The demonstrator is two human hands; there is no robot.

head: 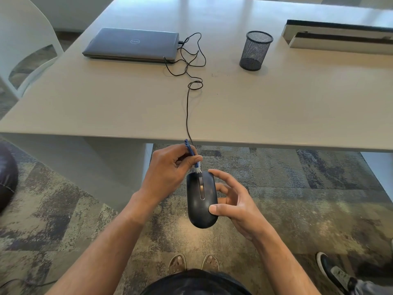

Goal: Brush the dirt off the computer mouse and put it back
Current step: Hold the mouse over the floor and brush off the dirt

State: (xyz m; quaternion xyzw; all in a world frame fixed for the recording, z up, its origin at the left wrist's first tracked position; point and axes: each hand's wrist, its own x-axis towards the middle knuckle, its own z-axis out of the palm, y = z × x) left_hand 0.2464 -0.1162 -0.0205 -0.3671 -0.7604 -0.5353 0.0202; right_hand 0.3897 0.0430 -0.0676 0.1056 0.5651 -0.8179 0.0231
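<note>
A black wired computer mouse (201, 201) is held in the air below the table's front edge, buttons up. My right hand (234, 201) grips it from the right, thumb on its rear and a fingertip at its front. My left hand (168, 171) pinches a small blue brush (192, 155). The brush's white bristles touch the mouse's front end near the scroll wheel. The mouse's black cable (187, 111) runs up over the table edge to the laptop.
On the pale table (276, 107) lie a closed grey laptop (134, 44) at the back left, a black mesh pen cup (256, 51) and a white box at the back right. A white chair (23, 39) stands left. Another person's shoe (331, 271) is lower right.
</note>
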